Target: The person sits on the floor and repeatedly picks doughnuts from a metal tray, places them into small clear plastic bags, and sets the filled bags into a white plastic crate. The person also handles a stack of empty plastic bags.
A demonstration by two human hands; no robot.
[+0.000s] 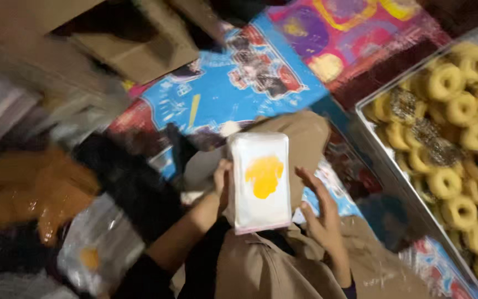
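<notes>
1. Biggest thing down there is the bright play mat (233,83) spread on the floor, blue with cartoon prints and a pink patch up top. It looks like it's there to keep everything off the bare floor while the person sits on it, tan trouser knee (305,138) poking up in the middle
2. Off to the right sits a clear tray (380,155) packed with ring-shaped fried pastries (460,166), golden, a few with dark speckled topping. Close to the person's right side, so easy reach I'd guess
3. Top left there's brown cardboard (134,50), and lower left a blurry heap of crinkly plastic bags (95,243) with something orange-brown (29,188), too smeared to call
4. The white packet (261,180) with the yellow blob on its front is held upright over the lap, between both hands, face toward the camera like it's being looked at
5. Left hand (221,182): forearm coming up from below, fingers wrapped on the packet's left edge, so that grip is clamped on it
6. Right hand (319,207): fingers spread loose, palm just touching the packet's right edge, more steadying than squeezing, grip released
</notes>
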